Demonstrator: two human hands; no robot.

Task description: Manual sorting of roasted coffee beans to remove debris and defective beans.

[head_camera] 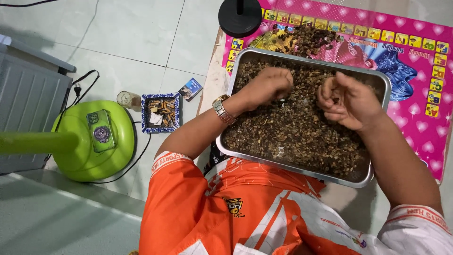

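Floor tiles [141, 33] fill the left side, pale and shiny. On the right lies a big pink mat [415, 94] with hearts and little pictures on it. A metal tray [302, 172] sits on the mat, right in front of the person in the orange shirt [245, 212]. The tray is full of small brown beans [292, 132]. A green round fan base [80, 151] stands on the floor at the left, with a phone [100, 130] lying on top of it. A black round stand [239, 18] sits at the top edge of the mat, and a heap of dark bits [306, 40] lies on the mat just behind the tray. The left hand [266, 85] is curled down into the beans, fingers bent in, and I cannot tell what it holds. The right hand [347, 101] is just above the beans, fingers bent close together and pinched on something tiny. The left wrist wears a watch [222, 108]. On the floor near the fan base sit a small blue dish [161, 112], a little box [190, 89] and a small jar [128, 99].
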